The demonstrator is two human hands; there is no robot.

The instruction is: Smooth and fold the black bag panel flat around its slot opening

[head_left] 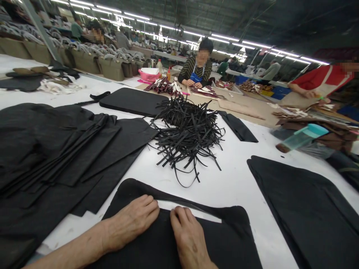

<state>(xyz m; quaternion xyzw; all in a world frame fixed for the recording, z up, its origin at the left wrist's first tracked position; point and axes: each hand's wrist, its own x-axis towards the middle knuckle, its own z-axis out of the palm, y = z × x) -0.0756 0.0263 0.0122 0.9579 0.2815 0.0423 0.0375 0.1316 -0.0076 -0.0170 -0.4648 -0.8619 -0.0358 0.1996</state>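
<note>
A black sheet-material panel with rounded corners lies on the white table right in front of me. A narrow white strip shows along its far side, between the main sheet and a curved black border. My left hand rests at the strip's left end, its fingers curled closed on the sheet's edge. Close by on the right, my right hand has its fingers bent over the same edge. Both sets of fingertips are partly hidden. Just beyond the panel sits a tangled heap of thin black strips.
Layered black sheets cover the left side; a stack of black panels lies right. Behind are a black padded slab, a folded black piece and a teal-lidded bottle. Co-workers sit across the tables.
</note>
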